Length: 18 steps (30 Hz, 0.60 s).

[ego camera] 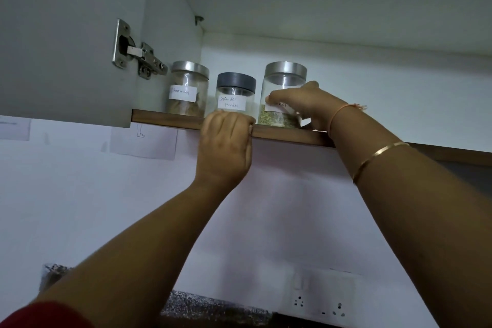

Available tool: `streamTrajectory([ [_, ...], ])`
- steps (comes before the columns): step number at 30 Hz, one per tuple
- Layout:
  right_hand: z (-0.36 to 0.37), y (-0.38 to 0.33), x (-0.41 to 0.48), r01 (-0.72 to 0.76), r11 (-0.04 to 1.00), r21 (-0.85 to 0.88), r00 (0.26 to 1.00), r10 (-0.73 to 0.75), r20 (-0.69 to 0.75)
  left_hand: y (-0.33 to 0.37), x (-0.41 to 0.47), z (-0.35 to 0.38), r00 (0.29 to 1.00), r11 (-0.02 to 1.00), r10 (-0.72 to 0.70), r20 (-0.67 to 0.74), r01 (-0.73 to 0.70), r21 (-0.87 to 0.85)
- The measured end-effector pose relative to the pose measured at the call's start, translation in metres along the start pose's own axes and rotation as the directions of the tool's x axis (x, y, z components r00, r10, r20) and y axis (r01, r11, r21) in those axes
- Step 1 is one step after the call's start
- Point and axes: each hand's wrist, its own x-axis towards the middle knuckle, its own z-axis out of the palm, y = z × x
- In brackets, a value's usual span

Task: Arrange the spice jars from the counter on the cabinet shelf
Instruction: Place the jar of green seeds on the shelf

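Observation:
Three labelled spice jars stand in a row on the cabinet shelf (292,138). At the left is a silver-lidded jar (189,88) with brown pieces. The middle jar (235,92) has a dark grey lid and a label reading coriander powder. The right jar (285,82) has a silver lid and green-brown spice at its bottom. My right hand (306,104) grips the right jar from its right side, fingers across the label. My left hand (226,146) curls its fingers over the shelf's front edge, just below the middle jar.
The open cabinet door (66,34) with its metal hinge (138,58) hangs at the left. The shelf runs on to the right of the jars. Below are a white wall, a socket plate (322,303) and a strip of speckled counter (213,306).

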Motion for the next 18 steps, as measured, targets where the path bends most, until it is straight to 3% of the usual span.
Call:
streamTrajectory([
  [8, 0.011, -0.001, 0.025, -0.024, 0.978, -0.205, 0.999, 0.031, 0.031, -0.005, -0.002, 0.009, 0.998, 1.0, 0.026, -0.063, -0.026, 0.008],
  [14, 0.011, 0.006, 0.03, -0.004, 0.968, -0.252, 0.999, 0.015, 0.043, -0.006, -0.002, 0.012, 0.995, 1.0, 0.005, -0.104, -0.007, -0.025],
  [18, 0.007, 0.0, 0.012, -0.053, 0.945, -0.322, 0.982, 0.108, 0.156, -0.006, -0.002, 0.009, 0.999, 0.999, -0.006, -0.044, 0.004, -0.048],
])
